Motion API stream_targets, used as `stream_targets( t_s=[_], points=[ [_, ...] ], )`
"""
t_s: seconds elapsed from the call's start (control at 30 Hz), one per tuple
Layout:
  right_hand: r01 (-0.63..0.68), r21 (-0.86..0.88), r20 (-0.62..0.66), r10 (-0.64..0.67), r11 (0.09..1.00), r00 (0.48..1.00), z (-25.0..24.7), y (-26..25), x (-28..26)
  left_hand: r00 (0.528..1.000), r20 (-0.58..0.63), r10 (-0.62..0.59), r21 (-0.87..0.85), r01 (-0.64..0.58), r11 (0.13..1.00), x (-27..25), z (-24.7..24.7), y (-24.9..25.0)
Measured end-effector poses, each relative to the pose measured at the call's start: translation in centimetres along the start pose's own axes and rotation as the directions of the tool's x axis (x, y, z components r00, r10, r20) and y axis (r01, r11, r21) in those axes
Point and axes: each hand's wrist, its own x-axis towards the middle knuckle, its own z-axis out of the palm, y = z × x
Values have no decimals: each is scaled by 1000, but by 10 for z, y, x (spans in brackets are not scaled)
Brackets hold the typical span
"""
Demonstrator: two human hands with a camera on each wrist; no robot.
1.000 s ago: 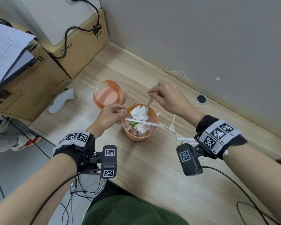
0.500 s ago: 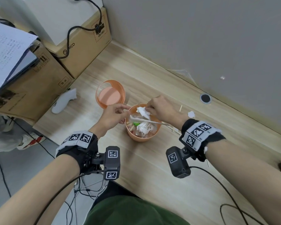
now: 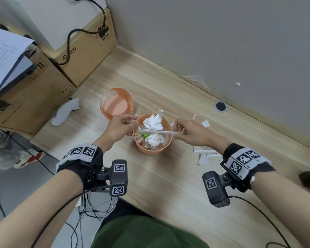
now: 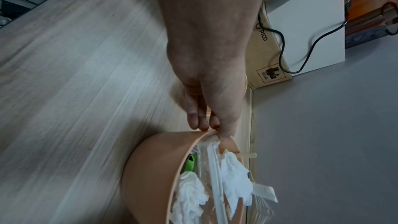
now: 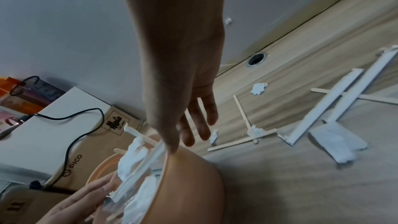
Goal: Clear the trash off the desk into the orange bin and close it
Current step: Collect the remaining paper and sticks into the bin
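Wooden desk [image 3: 168, 185], orange bin [image 3: 151, 149] between left hand [image 3: 121, 127] and right hand [image 3: 191, 133].

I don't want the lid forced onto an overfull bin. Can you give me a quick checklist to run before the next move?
1. Left hand steadies orange bin at its rim: ok.
2. White strip inside the bin: not ok, lies across the rim.
3. Right hand grips the strip end: cannot tell.
4. Desk trash gone: not ok, paper scraps and a stick remain.
5. Lid within reach: ok, beside the bin.
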Motion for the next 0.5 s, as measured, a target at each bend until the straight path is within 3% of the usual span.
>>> stream_targets(
  t_s=[0.3, 0.4, 0.5],
  points=[
    [74, 67, -267, -53, 995, 962, -55, -24, -22, 1000, -9, 1, -10, -1, 1000, -4, 3, 2],
    [54, -17, -380, -57, 998, 923, -71, -35, -25, 1000, -13, 6, -8, -6, 1000, -4, 3, 2],
    [30, -141, -374, -81, 990, 924, -76, -45, -22, 1000, -12, 6, -7, -7, 1000, -4, 3, 1]
  ],
)
